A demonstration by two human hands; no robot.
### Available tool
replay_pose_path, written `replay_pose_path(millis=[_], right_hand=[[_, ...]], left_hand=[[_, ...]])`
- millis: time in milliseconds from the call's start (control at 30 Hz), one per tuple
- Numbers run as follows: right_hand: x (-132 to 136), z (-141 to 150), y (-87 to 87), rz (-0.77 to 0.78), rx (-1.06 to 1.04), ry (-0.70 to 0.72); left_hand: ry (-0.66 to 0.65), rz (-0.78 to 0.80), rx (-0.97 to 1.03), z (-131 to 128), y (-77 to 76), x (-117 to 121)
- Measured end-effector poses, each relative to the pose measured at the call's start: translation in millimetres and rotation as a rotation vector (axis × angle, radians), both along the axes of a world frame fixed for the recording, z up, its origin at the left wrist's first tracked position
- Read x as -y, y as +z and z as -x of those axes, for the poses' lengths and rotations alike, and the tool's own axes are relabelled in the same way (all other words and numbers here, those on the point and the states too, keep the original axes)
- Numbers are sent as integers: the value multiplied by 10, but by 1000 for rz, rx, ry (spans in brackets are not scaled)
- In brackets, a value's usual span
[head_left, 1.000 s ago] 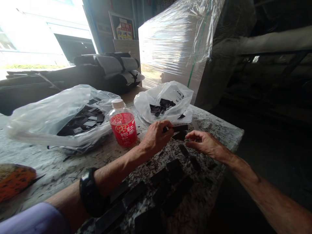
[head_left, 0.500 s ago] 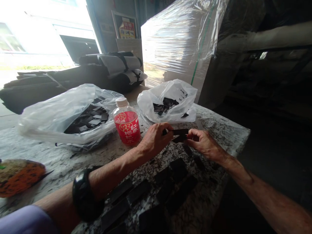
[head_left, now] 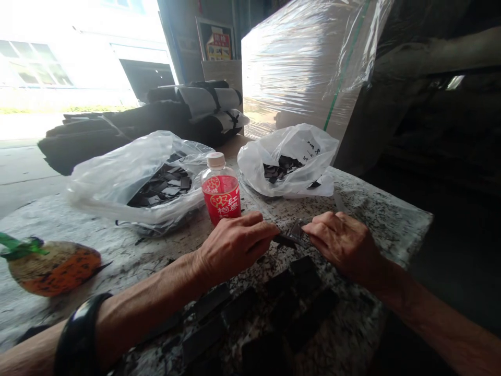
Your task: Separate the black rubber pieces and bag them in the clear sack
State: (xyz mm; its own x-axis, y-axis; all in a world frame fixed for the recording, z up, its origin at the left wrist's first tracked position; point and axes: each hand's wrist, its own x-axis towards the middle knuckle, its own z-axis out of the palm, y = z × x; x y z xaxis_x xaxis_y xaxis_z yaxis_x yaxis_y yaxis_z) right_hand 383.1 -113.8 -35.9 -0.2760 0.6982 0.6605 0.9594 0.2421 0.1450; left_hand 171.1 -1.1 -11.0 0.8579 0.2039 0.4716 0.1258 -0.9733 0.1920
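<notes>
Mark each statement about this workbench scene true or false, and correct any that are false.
1. The bottle with the red drink has lost its cap. False: the pale cap is on it.
2. The left arm wears a dark bangle. True.
3. The plastic bag on the right is tied shut. False: it lies open, with dark pieces showing inside.
4. The left hand has its fingertips at a dark strip. True.
5. The right hand is inside a bag. False: it is over the table, near that strip.
</notes>
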Motion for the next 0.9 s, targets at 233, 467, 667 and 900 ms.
replay_pose_path(millis=[233,467,667,900], right_hand=[[84,46,116,-107,157,105],[46,0,36,-112,184,91],[-94,-21,-61,-67,246,52],[-196,-26,-112,-31,275,40]], left_hand=[[-220,-472,124,119,35,56],[-258,-630,117,82,21,7],[-235,-697,79,98,-35,-92],[-223,-682,11,131,-190,-173]])
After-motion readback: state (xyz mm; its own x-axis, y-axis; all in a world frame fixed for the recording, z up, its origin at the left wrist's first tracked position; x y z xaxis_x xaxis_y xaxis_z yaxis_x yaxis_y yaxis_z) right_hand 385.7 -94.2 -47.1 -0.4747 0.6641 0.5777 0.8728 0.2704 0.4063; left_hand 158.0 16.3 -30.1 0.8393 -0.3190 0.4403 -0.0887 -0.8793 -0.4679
